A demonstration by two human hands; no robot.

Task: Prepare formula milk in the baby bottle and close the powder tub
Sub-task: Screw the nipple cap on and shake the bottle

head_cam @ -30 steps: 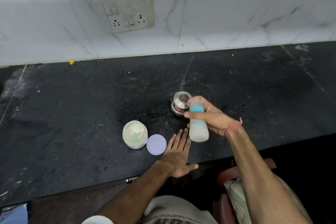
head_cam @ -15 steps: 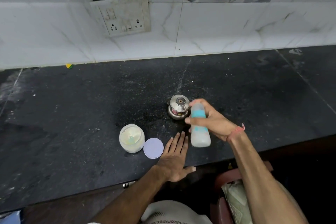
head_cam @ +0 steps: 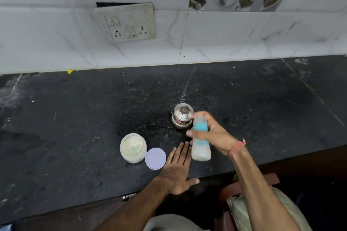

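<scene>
Milk already fills the lower part of the baby bottle (head_cam: 201,138), which the right hand (head_cam: 214,135) grips around its middle, fingers and thumb curled round it, holding it tilted above the bench near the front edge. Its outline is blurred, so it looks to be mid-shake, though that is a judgement. The bottle's top appears capped, but the blur makes this hard to confirm. The left hand (head_cam: 177,171) lies flat on the bench at the front edge, fingers straight and slightly spread, holding nothing, its fingertips just below the bottle.

Left of that hand, the powder tub (head_cam: 133,148) stands open, pale powder and what looks like a scoop visible inside. Its round lilac lid (head_cam: 155,158) lies flat on the bench, touching or just beside the tub on its right. A small steel pot (head_cam: 182,116) stands behind the bottle, toward the middle of the bench.

Filling and dosing therefore seem done; mixing appears under way. What remains is setting the bottle down and putting the lid on the tub.
</scene>
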